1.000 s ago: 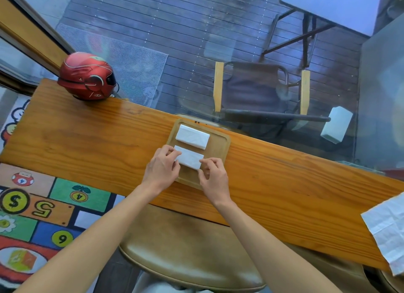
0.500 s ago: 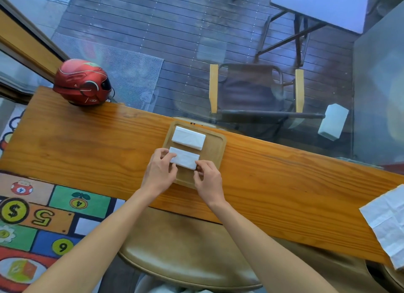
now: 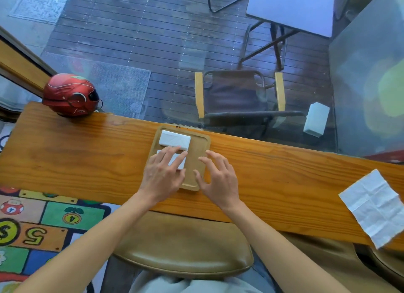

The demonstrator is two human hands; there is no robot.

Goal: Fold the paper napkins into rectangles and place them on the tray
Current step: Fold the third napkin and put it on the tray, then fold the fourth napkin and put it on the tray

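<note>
Two folded napkins lie on the wooden tray [image 3: 197, 148], which sits at the far edge of the wooden counter [image 3: 87, 157]. The far folded napkin [image 3: 174, 139] lies along the tray's far edge, untouched. The near folded napkin [image 3: 177, 161] lies just beside it, mostly hidden under the left hand [image 3: 162, 174], whose spread fingers seem to press flat on it. The right hand [image 3: 218, 179] is open, fingers splayed over the tray's right rim, holding nothing. An unfolded napkin [image 3: 376, 207] lies at the counter's near right corner, well apart from both hands. A red helmet [image 3: 70, 95] stands at the far left corner.

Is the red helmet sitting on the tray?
No, the red helmet sits at the table's far left end, well apart from the tray.
</note>
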